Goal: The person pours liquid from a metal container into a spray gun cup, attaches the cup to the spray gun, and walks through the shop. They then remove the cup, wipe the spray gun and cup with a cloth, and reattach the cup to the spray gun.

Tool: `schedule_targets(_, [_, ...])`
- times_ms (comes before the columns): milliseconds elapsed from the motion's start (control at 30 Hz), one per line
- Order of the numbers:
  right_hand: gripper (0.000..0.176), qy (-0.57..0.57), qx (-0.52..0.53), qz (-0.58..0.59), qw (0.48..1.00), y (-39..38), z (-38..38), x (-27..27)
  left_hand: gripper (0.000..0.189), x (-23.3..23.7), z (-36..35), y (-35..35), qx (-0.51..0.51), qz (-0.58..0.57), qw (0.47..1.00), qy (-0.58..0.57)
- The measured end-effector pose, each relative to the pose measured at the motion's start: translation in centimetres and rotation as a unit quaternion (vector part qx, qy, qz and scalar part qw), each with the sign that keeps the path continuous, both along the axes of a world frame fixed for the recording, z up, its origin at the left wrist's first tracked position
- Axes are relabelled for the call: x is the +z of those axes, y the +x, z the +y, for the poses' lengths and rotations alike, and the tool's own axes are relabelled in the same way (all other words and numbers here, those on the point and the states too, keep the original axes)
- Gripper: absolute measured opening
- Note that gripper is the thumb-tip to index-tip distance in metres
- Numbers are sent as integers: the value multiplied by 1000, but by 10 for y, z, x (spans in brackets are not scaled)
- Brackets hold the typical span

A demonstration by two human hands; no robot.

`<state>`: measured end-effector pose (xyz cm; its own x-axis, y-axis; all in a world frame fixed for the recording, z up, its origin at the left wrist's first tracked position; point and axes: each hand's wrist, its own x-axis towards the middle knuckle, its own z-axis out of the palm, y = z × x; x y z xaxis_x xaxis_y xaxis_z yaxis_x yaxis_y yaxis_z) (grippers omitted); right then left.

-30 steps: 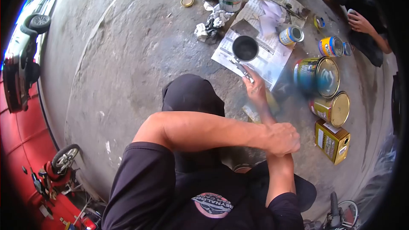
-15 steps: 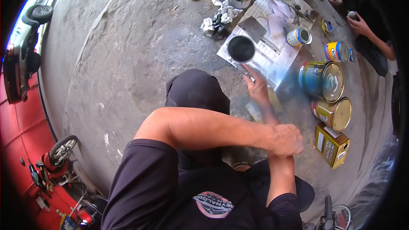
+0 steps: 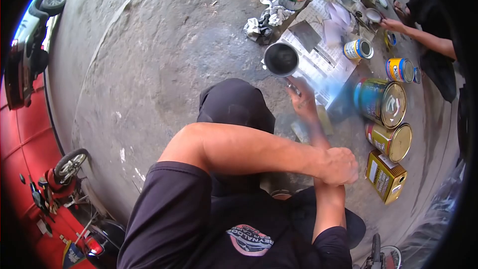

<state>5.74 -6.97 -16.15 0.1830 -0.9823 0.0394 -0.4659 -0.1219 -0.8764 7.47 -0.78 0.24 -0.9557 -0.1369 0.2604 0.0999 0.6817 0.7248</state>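
My right hand (image 3: 302, 102) is closed at the near side of a dark round cup (image 3: 281, 60) with a pale rim, seen from above. A small silvery metal part (image 3: 294, 88) shows by the fingers; the rest of the grip is hidden. The cup is in front of the left edge of a newspaper sheet (image 3: 317, 65). Across the right forearm lies my left hand (image 3: 341, 165), its fingers curled in; anything inside them is hidden. Beneath my left arm is a dark dome, apparently my clothed knee (image 3: 234, 104).
Several paint cans (image 3: 358, 49) and large tins (image 3: 393, 104) stand to the right, beside a gold rectangular can (image 3: 386, 177). Crumpled rags (image 3: 269, 20) lie at the top. Another person's hand (image 3: 391, 24) reaches in from the right. A motorcycle (image 3: 69, 179) stands at left.
The view has shifted slightly. The dark cup has moved a little left relative to the newspaper. The other person's hand has reached out toward a round, pale-topped container. My left hand stays over the right forearm.
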Motion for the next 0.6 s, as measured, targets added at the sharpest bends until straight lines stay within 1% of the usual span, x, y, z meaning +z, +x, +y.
schedule_targets(33, [45,4,0,3,1000,3,1,3,19,0,2,0,8,8,1000,3])
schedule_targets(100, [43,39,-79,-79,993,13,0,10,19,1,1,-1,0,1,1000,3])
schedule_targets(133, [43,38,-78,-79,993,8,0,5,19,2,-1,-1,-8,-11,1000,-1])
schedule_targets(200, [47,52,11,41,998,-3,3,-1,19,4,-3,1,-12,-18,1000,-2])
schedule_targets(233, [47,54,11,44,998,-3,4,-1,19,6,-3,2,-14,-23,1000,-2])
schedule_targets(300, [47,50,-31,-38,998,0,9,0,19,7,-5,2,-17,-18,1000,2])
schedule_targets(433, [48,42,-46,-54,997,-1,9,3,19,6,-6,4,-8,-3,1000,0])
schedule_targets(500, [47,7,-10,-40,999,-1,5,4,19,3,-5,4,-9,-3,1000,6])
schedule_targets(533, [47,7,-10,-40,999,3,3,6,19,2,-5,4,-6,-4,1000,12])
schedule_targets(600, [44,52,-63,-66,994,10,-1,13,19,3,-3,3,0,0,1000,6])
